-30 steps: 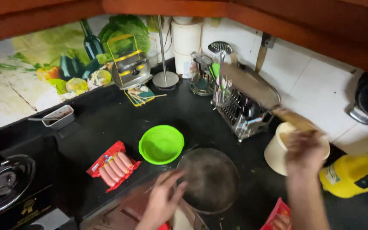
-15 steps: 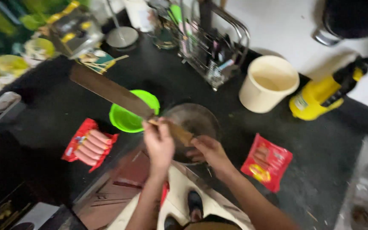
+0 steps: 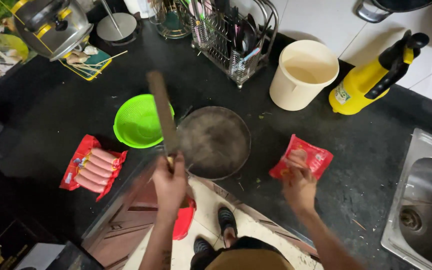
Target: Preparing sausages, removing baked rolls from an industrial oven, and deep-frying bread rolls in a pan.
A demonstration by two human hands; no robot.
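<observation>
My left hand (image 3: 170,181) grips the handle of a large cleaver (image 3: 162,111), whose blade points away from me over the edge of a round dark pan (image 3: 216,142). My right hand (image 3: 298,182) rests on a red packet (image 3: 303,156) lying on the black counter to the right of the pan. A green plastic colander (image 3: 138,121) sits just left of the blade. Further left lies a red pack of sausages (image 3: 91,166).
A cream bucket (image 3: 303,75) and a yellow spray bottle (image 3: 373,77) stand at the back right. A wire rack of utensils (image 3: 233,37) is behind the pan. A steel sink (image 3: 423,200) is at the right. My feet (image 3: 216,235) show below.
The cleaver has swung from slanting left to pointing nearly straight away from me. My right hand has moved right from the pan onto the red packet. The view has shifted.
</observation>
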